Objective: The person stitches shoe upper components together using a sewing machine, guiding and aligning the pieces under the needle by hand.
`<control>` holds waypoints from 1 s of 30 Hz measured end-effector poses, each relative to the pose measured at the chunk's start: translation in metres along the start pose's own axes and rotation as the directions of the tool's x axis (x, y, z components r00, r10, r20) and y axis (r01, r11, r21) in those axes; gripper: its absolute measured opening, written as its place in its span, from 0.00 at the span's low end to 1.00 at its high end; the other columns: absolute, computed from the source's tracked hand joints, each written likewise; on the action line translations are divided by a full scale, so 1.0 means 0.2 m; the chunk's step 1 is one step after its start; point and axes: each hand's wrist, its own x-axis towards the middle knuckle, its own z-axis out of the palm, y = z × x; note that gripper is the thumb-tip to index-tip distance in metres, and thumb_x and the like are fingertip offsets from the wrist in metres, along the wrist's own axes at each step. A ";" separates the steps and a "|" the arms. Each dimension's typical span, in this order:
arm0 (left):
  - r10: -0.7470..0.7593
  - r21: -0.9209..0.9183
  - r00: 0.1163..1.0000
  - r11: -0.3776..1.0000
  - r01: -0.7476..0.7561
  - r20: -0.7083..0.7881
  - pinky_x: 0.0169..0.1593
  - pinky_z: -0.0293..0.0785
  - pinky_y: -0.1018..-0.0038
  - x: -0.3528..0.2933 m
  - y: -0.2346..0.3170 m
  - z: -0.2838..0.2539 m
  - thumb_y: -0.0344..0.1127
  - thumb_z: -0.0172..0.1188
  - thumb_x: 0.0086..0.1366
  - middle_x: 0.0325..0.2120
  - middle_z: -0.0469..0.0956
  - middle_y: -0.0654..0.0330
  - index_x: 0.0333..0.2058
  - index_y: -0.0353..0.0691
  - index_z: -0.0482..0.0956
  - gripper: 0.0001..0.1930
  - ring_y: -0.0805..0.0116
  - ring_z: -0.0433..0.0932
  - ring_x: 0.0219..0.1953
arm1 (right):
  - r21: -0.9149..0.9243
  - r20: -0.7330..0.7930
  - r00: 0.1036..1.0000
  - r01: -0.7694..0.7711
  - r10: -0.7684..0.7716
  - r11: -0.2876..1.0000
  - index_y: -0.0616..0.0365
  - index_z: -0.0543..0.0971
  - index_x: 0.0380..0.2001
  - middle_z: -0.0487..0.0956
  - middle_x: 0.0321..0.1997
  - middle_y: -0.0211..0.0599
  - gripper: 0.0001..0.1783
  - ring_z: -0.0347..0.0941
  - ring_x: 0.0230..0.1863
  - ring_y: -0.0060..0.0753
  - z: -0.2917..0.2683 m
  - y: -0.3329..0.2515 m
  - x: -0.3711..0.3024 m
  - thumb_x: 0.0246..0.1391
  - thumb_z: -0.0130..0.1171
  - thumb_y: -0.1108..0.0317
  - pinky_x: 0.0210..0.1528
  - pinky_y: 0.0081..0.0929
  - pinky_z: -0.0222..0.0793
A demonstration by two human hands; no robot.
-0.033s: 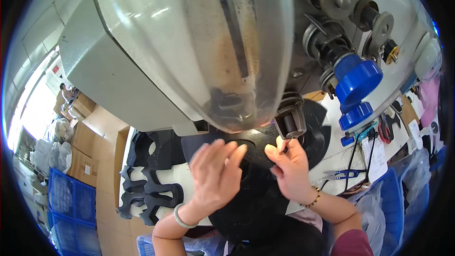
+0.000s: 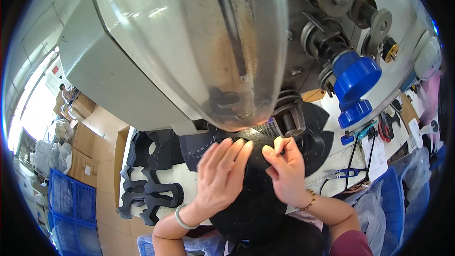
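Observation:
A black piece (image 2: 258,159) with a mesh patch, shaped much like a shoe upper, lies under the head of a grey sewing machine (image 2: 142,66). My left hand (image 2: 222,173) rests on it, fingers stretched out side by side, fingertips just below the machine's clear cover (image 2: 251,57). To its right, my right hand (image 2: 287,170) is closed, thumb and forefinger pinched at the edge of a dark metal part (image 2: 289,118). What the pinch holds, if anything, is too small to make out. More black material (image 2: 251,208) hangs toward my lap.
Stacked black cut pieces (image 2: 154,180) lie on the white table at left. Blue-handled snips (image 2: 346,173), red-handled scissors (image 2: 385,128) and a paper slip (image 2: 374,161) are at right. Blue knobs (image 2: 355,78) jut from the machine. Blue crates (image 2: 71,194) stand on the floor.
My left hand has flattened and shifted slightly right onto the black piece. The piece has turned a little, showing white marks on its left part. My right hand stays pinched.

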 end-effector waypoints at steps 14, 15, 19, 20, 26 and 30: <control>0.091 -0.197 0.995 0.977 -0.080 0.051 0.53 0.73 0.68 0.02 -0.11 0.00 0.22 0.55 0.38 0.41 0.76 0.60 0.42 0.35 0.79 0.26 0.61 0.75 0.47 | -0.816 0.569 0.761 0.569 -0.311 -0.100 0.56 0.76 0.28 0.73 0.42 0.42 0.08 0.72 0.41 0.38 0.04 -0.59 -0.16 0.47 0.62 0.66 0.45 0.30 0.66; 0.089 -0.200 0.995 0.977 -0.077 0.051 0.53 0.73 0.68 0.01 -0.10 0.00 0.22 0.55 0.38 0.41 0.76 0.60 0.42 0.35 0.79 0.26 0.61 0.75 0.47 | -0.816 0.579 0.773 0.552 -0.259 -0.172 0.56 0.76 0.29 0.74 0.39 0.39 0.09 0.71 0.41 0.35 0.01 -0.60 -0.09 0.48 0.62 0.64 0.45 0.28 0.64; -0.068 -0.363 0.997 0.929 0.075 0.033 0.53 0.72 0.67 -0.01 -0.08 0.02 0.16 0.55 0.41 0.40 0.76 0.58 0.41 0.35 0.79 0.24 0.60 0.75 0.47 | -0.927 0.307 0.848 0.163 0.433 0.338 0.56 0.76 0.27 0.74 0.30 0.29 0.11 0.69 0.37 0.22 -0.17 -0.67 0.15 0.49 0.63 0.61 0.42 0.20 0.62; -0.175 -0.448 0.984 0.877 0.172 0.035 0.52 0.72 0.68 -0.02 -0.08 0.02 0.15 0.55 0.43 0.40 0.76 0.57 0.41 0.35 0.79 0.22 0.60 0.75 0.46 | -0.929 0.302 0.849 0.158 0.435 0.335 0.56 0.76 0.27 0.74 0.30 0.29 0.11 0.69 0.37 0.22 -0.21 -0.67 0.17 0.49 0.63 0.61 0.42 0.20 0.62; -0.121 -0.473 0.963 0.852 0.225 0.241 0.43 0.66 0.66 -0.08 0.14 0.00 0.36 0.62 0.54 0.32 0.75 0.52 0.41 0.35 0.76 0.16 0.58 0.72 0.36 | -0.813 0.386 0.803 0.063 0.454 0.579 0.57 0.76 0.26 0.74 0.27 0.22 0.10 0.67 0.32 0.14 -0.26 -0.63 0.21 0.46 0.65 0.64 0.37 0.15 0.61; 0.055 -0.650 0.899 0.710 0.271 0.435 0.38 0.68 0.66 0.10 0.23 0.01 0.43 0.62 0.56 0.25 0.75 0.52 0.41 0.34 0.73 0.20 0.54 0.74 0.30 | -0.819 0.403 0.811 0.113 0.424 0.563 0.57 0.76 0.24 0.75 0.26 0.22 0.10 0.67 0.30 0.14 -0.28 -0.63 0.22 0.45 0.67 0.65 0.35 0.15 0.60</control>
